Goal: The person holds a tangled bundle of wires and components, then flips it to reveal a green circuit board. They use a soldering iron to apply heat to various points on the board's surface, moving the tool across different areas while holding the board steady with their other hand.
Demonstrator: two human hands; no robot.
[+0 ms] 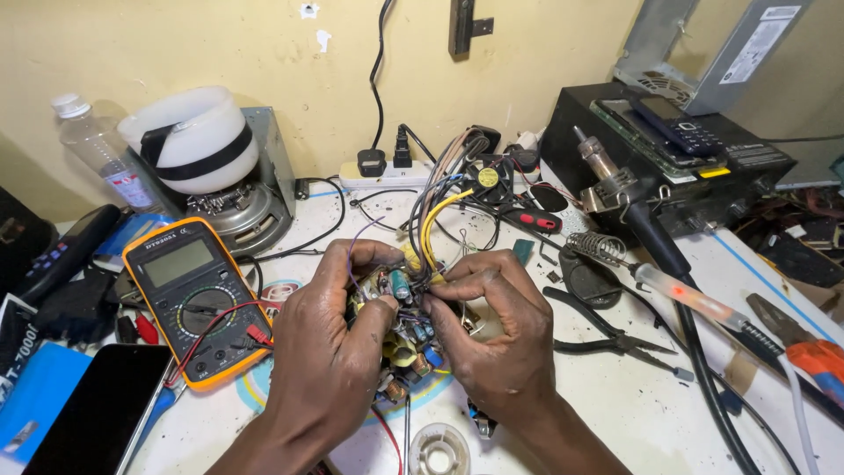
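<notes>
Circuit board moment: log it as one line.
left hand: holds circuit board | right hand: pinches at board's top | multimeter: left of hands | pliers: right, on table

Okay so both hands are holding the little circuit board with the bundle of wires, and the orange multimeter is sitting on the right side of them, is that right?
Not quite. The head view shows both hands, left and right, holding the small circuit board with its bundle of coloured wires, but the orange multimeter sits on their left side, not the right.
</notes>
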